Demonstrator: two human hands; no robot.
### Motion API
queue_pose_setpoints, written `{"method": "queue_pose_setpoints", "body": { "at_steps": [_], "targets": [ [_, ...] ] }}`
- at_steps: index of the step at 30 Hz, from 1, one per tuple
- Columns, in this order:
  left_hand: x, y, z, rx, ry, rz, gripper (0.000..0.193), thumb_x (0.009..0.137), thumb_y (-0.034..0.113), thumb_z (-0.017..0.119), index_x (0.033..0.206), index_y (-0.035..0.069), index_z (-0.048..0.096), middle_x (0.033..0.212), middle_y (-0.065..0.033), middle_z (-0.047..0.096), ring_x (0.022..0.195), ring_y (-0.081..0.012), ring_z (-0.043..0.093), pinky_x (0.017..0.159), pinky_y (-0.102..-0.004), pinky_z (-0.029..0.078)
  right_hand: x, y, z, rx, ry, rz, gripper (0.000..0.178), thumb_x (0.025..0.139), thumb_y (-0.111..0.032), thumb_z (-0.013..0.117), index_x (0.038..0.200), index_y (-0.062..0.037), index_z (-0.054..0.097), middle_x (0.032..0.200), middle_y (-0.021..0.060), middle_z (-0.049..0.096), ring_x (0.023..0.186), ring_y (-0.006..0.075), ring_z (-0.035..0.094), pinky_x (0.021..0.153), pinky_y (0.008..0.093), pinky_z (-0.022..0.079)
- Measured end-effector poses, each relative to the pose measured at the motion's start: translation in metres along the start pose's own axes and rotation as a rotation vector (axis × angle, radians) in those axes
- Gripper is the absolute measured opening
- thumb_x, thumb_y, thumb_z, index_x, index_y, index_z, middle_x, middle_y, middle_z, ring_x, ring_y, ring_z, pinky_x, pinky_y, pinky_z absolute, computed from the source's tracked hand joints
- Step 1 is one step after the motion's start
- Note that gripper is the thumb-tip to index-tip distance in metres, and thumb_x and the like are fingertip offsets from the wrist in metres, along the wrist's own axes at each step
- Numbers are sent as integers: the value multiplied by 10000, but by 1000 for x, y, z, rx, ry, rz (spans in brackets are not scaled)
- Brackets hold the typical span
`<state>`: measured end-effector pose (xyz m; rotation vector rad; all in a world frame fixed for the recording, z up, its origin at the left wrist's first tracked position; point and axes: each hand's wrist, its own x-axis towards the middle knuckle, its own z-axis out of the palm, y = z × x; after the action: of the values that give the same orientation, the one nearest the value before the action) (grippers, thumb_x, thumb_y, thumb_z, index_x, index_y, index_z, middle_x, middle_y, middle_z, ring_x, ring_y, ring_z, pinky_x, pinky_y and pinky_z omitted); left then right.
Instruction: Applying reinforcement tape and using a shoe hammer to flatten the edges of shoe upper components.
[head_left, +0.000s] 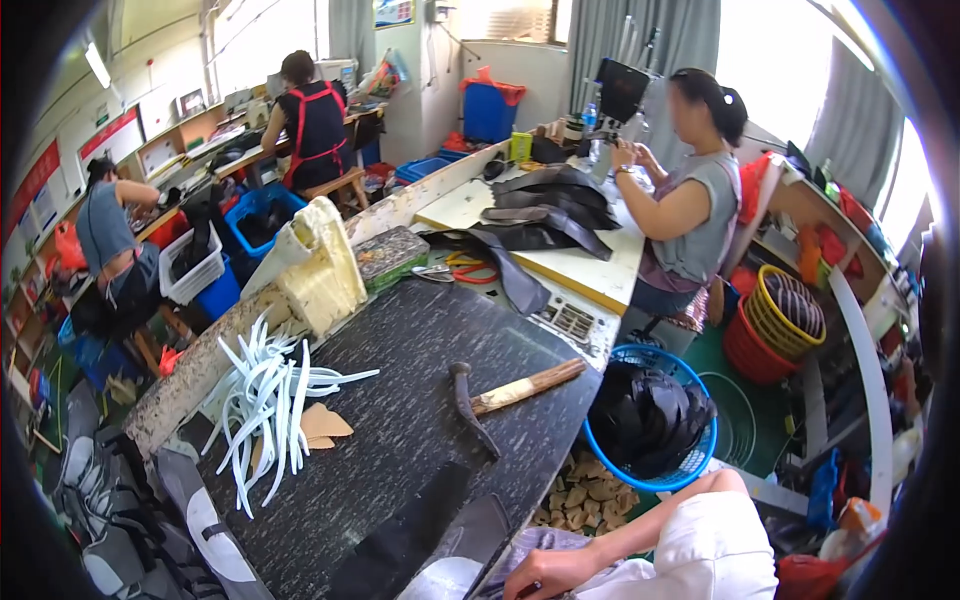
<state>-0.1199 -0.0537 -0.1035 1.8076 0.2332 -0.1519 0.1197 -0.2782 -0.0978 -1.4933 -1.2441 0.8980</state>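
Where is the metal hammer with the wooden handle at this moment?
In the head view, the metal hammer lies on the dark speckled tabletop, slightly right of the picture's centre, between the pale blue strips and the round blue basket.

Your desk [400,340] has a dark top flecked with paler streaks. On its left side you have a loose tangle of pale blue strips [296,400], with tan cut-outs [324,424] showing beside and partly under them. Right of the middle lies a hammer [505,395], its curved head pointing toward you, its wooden handle toward the far right. Nearest you are a flat black sheet [395,545] and a grey panel [470,535], perhaps leather, though the lower edge cuts both off.
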Motion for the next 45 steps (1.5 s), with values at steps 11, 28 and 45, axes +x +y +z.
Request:
{"method": "queue_pose_setpoints", "body": {
  "at_steps": [11,28,45],
  "targets": [
    [-34,-149,45,-90,91,-259,400,1031,349,567,1207,-1,647,1117,-152,687,1023,-227,606,931,-362,464,-40,18,37,18,135,129,248,991,-148,627,1175,16,660,1067,154,712,932,240,695,843,334,547],
    [160,-163,-35,49,202,-164,350,1019,314,577,1169,6,650,1073,-137,698,961,-219,630,875,-358,486,-131,282,4,-41,584,1219,367,993,-400,555,1202,-136,698,1210,105,689,1085,269,659,943,379,512],
    [203,-236,-36,111,557,59,297,1007,277,587,1129,14,653,1026,-122,710,895,-210,656,815,-354,509,-156,247,5,-62,808,907,388,987,-399,560,1211,-108,686,1187,78,692,1078,236,651,947,374,507]
  ]
}}
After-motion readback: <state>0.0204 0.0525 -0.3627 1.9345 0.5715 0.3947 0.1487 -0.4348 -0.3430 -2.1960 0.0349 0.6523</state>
